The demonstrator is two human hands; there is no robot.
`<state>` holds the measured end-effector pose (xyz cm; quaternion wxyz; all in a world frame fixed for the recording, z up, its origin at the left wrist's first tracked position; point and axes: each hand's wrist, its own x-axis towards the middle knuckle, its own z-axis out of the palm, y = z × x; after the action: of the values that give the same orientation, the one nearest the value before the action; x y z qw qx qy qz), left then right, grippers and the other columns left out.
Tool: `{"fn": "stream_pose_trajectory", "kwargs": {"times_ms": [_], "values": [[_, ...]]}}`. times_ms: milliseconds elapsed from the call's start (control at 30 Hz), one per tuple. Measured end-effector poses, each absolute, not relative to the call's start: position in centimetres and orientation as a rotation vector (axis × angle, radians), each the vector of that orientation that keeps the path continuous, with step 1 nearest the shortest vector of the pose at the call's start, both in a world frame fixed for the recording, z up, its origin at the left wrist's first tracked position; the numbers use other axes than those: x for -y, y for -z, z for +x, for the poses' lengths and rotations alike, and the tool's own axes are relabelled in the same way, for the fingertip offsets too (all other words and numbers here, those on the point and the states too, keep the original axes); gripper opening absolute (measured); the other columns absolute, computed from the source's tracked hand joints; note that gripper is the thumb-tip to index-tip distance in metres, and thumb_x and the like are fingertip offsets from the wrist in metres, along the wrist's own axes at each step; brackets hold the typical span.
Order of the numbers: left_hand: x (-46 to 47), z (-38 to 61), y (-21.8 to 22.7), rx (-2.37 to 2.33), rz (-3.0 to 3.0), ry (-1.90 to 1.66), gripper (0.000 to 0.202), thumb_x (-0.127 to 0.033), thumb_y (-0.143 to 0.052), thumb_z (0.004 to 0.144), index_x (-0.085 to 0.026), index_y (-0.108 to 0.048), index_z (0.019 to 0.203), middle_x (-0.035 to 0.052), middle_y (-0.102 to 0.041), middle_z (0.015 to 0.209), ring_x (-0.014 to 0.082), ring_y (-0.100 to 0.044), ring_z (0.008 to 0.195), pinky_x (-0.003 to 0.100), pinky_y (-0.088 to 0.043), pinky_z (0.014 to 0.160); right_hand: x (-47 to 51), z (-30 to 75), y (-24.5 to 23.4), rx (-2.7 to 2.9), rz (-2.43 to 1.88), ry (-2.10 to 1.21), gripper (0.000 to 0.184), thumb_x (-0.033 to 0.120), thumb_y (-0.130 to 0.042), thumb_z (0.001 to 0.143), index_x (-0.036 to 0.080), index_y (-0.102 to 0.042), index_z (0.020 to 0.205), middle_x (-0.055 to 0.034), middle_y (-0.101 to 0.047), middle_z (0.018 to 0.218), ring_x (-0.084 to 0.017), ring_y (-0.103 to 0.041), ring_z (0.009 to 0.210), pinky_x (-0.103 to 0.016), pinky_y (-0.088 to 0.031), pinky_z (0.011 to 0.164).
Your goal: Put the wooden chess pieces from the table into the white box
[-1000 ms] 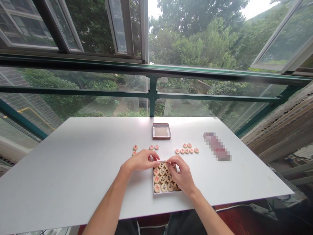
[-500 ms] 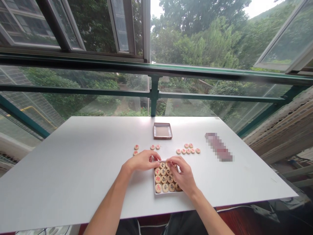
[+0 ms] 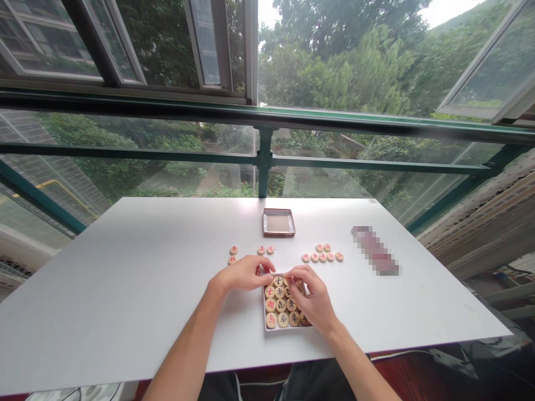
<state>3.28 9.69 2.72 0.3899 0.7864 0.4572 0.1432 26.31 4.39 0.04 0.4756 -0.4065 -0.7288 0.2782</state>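
Observation:
A shallow white box (image 3: 264, 327) near the table's front edge holds several round wooden chess pieces (image 3: 281, 306) marked in red and black. My left hand (image 3: 242, 274) rests at the box's far left corner, fingers curled together over the top row. My right hand (image 3: 312, 298) covers the box's right side, its fingertips pinched at a piece in the top row. What each pinch holds is hidden by the fingers.
Loose pieces lie beyond the box: two at the left (image 3: 233, 254), two in the middle (image 3: 264, 249), several at the right (image 3: 322, 254). A brown box lid (image 3: 278, 223) sits further back. A blurred strip (image 3: 374, 257) lies at the right. The white table (image 3: 125, 289) meets a glass railing.
Both hands stay at the top row of the box with only slight finger shifts. The view has drifted a little.

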Motion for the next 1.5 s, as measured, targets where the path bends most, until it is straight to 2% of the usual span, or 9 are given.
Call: {"fn": "stream_pose_trajectory", "kwargs": {"times_ms": [333,533,833,1167,1500], "values": [[-9.7,3.3,-2.9,-1.163,1.992,-0.365,0.032,-0.044,-0.062,0.084,-0.023,-0.071,0.106,0.0020,-0.071,0.087,0.0178,-0.063,0.075,0.025,-0.047,0.066,-4.7,26.4,0.6,1.777,-0.977,-0.644,0.016,0.017,-0.058,0.093,0.025,-0.066,0.104,-0.0054,-0.058,0.097,-0.020,-0.061,0.088,-0.036,-0.055,0.078],[-9.6,3.7,-3.3,-1.158,1.968,-0.513,0.027,-0.044,-0.063,0.085,-0.025,-0.071,0.102,0.0016,-0.071,0.098,0.0158,-0.060,0.075,0.025,-0.047,0.068,-4.8,26.5,0.7,1.780,-0.979,-0.634,0.016,0.018,-0.057,0.094,0.025,-0.066,0.105,-0.0058,-0.057,0.098,-0.020,-0.060,0.090,-0.036,-0.055,0.079],[-9.4,4.3,-4.1,-1.148,1.974,-0.669,0.017,-0.036,-0.066,0.085,-0.022,-0.074,0.087,0.0003,-0.068,0.083,0.0122,-0.049,0.066,0.023,-0.041,0.063,-4.7,26.4,0.7,1.762,-0.954,-0.697,0.017,0.019,-0.057,0.095,0.025,-0.068,0.106,-0.0059,-0.058,0.099,-0.019,-0.063,0.089,-0.033,-0.058,0.077],[-9.3,4.8,-3.7,-1.093,1.922,-0.645,0.020,-0.043,-0.070,0.082,-0.025,-0.077,0.088,-0.0007,-0.071,0.082,0.0135,-0.050,0.069,0.024,-0.040,0.062,-4.6,26.3,0.3,1.780,-0.948,-0.666,0.018,0.016,-0.058,0.095,0.026,-0.067,0.107,-0.0053,-0.066,0.099,-0.020,-0.065,0.094,-0.035,-0.056,0.082],[-9.2,5.1,-3.6,-1.027,1.951,-0.638,0.022,-0.041,-0.068,0.083,-0.022,-0.075,0.091,0.0005,-0.071,0.083,0.0128,-0.050,0.068,0.024,-0.042,0.062,-4.6,26.3,0.6,1.776,-0.994,-0.665,0.014,0.018,-0.058,0.095,0.025,-0.066,0.103,-0.0036,-0.069,0.098,-0.019,-0.066,0.092,-0.034,-0.056,0.082]]}}
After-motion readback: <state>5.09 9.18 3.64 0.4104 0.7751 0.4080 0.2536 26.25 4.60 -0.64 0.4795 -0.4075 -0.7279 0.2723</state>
